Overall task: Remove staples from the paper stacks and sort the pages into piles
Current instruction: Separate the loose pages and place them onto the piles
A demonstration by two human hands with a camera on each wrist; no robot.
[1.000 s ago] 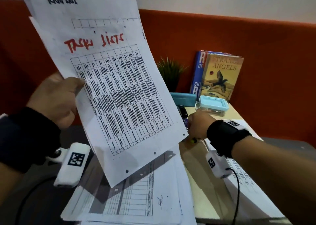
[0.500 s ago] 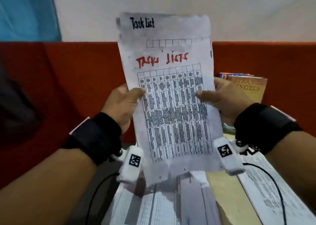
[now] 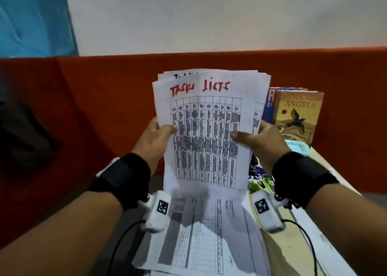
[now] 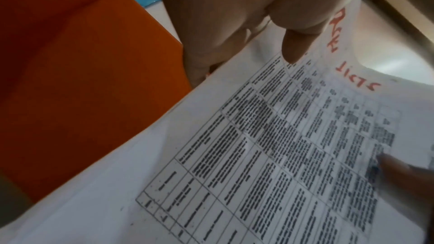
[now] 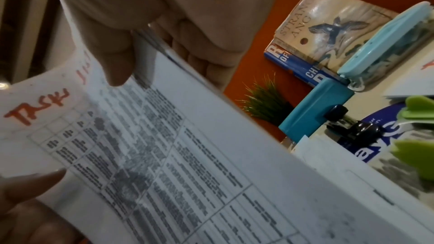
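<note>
Left hand (image 3: 156, 138) pinching left edge of paper stack (image 3: 206, 133), thumb on front, fingers behind. Right hand (image 3: 260, 142) gripping right edge likewise. Stack being held upright above desk's near edge, likely for squaring loose pages before piling. Sorted pages (image 3: 201, 240) lying on desk (image 3: 272, 248) beneath; books (image 3: 297, 114) leaning at far edge.

Indoor light is soft and moderate from above, leaving the white wall (image 3: 209, 17) evenly lit while the held paper stack (image 3: 205, 133) throws a grey shadow onto the sheets on the table (image 3: 201, 240). The head view bends at its edges, and the printed table text is smeared and unreadable. Both wrist views are softer still: the left hand (image 4: 246, 16) and right hand (image 5: 169, 12) loom pale, blurred and out of focus, with grainy print.
</note>
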